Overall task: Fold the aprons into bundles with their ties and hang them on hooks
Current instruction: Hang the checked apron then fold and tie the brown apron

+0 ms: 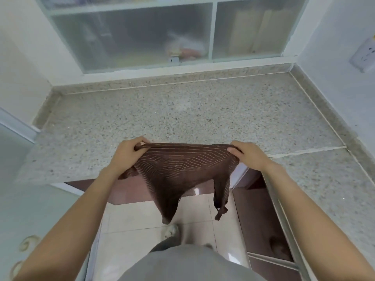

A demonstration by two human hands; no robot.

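A brown apron (178, 169) with thin pale stripes hangs in the air just in front of the speckled stone counter (182, 114). My left hand (127, 153) grips its upper left corner, and my right hand (248, 155) pinches its upper right corner, so the top edge is stretched between them. The cloth sags to a point below, and a narrow tie (221, 197) dangles from its right side over the floor. No hook is in view.
The counter wraps round to the right (324, 179) against white walls. A frosted window (154, 35) rises behind it, and a socket (365, 55) sits on the right wall. Pale floor tiles (192, 211) and my feet lie below, with a dark open cabinet space at the lower right.
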